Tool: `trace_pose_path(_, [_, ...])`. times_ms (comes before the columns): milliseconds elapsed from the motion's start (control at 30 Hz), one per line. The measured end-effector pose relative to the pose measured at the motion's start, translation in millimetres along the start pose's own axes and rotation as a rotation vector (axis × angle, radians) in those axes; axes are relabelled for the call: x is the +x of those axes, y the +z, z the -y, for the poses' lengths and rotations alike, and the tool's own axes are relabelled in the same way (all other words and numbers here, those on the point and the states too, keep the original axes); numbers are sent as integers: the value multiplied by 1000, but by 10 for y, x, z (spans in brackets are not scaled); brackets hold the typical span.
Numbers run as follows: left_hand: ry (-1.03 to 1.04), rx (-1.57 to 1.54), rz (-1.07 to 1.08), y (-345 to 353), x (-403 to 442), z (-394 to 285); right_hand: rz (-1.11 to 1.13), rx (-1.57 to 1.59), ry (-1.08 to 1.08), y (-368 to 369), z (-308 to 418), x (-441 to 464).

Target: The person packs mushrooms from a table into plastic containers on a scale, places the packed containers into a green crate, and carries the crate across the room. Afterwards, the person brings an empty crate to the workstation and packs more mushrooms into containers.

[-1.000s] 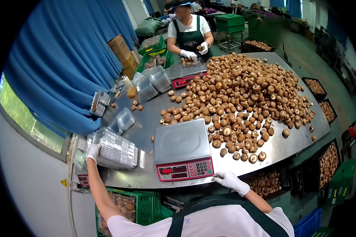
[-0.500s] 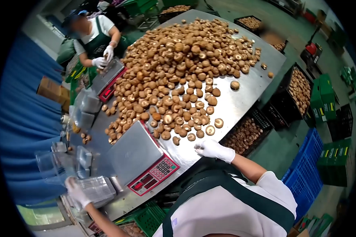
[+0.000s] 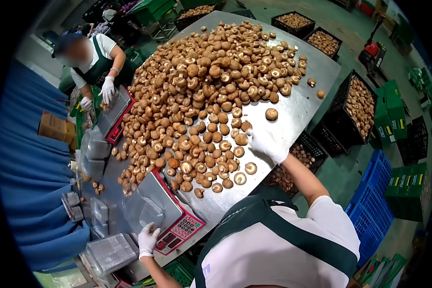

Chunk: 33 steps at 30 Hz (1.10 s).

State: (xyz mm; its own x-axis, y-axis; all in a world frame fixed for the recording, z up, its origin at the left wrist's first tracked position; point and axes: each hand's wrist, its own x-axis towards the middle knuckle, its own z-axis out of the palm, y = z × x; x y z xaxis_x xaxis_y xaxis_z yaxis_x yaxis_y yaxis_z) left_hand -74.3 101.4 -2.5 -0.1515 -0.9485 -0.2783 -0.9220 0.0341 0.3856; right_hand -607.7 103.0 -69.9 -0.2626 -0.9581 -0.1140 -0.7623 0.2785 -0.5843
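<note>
Both gloved hands worked at the metal table (image 3: 297,108). The left hand (image 3: 148,241) was at the near edge of a clear plastic tray (image 3: 146,210), which lay on the pan of the red-trimmed scale (image 3: 186,226); the thumb and fingers were partly parted, and whether they clamped the rim could not be told. The right hand (image 3: 270,146) reached over the near side of the table, its fingertips beside the outer mushrooms (image 3: 197,86) of the heap; blur hid whether those fingertips were apart or together, or closed on a mushroom.

The mushrooms were piled densely beyond the scale and thinned toward the near edge, where single caps lay apart—the easier ones to lift without disturbing the heap. A light touch at the rim suited the thin-walled tray, since hard pressure would probably have bent it or loaded the pan; a steady reading called for the left hand clear of both. A gentle pinch suited the caps—firm squeezing risked bruising. The stacked trays (image 3: 111,252) lay beside the scale, toward the person's left.
</note>
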Motion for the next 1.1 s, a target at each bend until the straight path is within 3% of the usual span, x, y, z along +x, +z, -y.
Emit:
trace_pose_path(67, [-63,-66,-129,-120,5,-450,-138,-77,19,-86,-220,407])
trace_pose_path(167, [36,-322,-292,-90,226,-845,-461,-391,-23,-118,-627,1110])
trace_pose_path(233, [127,-374,-323,25,458,-1263,-420,-388,91,-233,-717,1329])
trace_pose_path(333, [245,-454,-192,339,845,-1958,-445,-383,54,-143,-916,1513])
trace_pose_path(467, [325,-668,187,973,1285,-2649,-447,-371,-22,-74,-978,1324])
trace_pose_path(533, [133,-1065,501,1305,1434,-2922,-441,-233,-137,-80,-951,1125])
trace_pose_path(633, [9,-1191,783,1700,1697,-3151,-398,-268,-120,77,-997,965])
trace_pose_path(733, [-89,-1275,906,1988,1911,-3254,-372,-92,-119,173,-883,830])
trace_pose_path(767, [-159,-1361,924,2041,1931,-3328,-420,-4,-156,250,-855,811])
trace_pose_path(833, [-294,-1485,912,2060,1963,-3434,-213,153,-166,175,-672,720])
trace_pose_path(900, [-333,-1600,1015,2068,2068,-3454,-87,106,-334,78,-464,657])
trace_pose_path(967, [-373,-1596,950,2143,2065,-3404,-132,161,-435,37,-431,677])
trace_pose_path(1033, [-387,-1547,849,2392,2174,-3171,-26,248,-365,-222,-366,693])
trace_pose_path(1100, [-394,-1561,865,2264,2138,-3171,-177,243,-248,-279,-480,777])
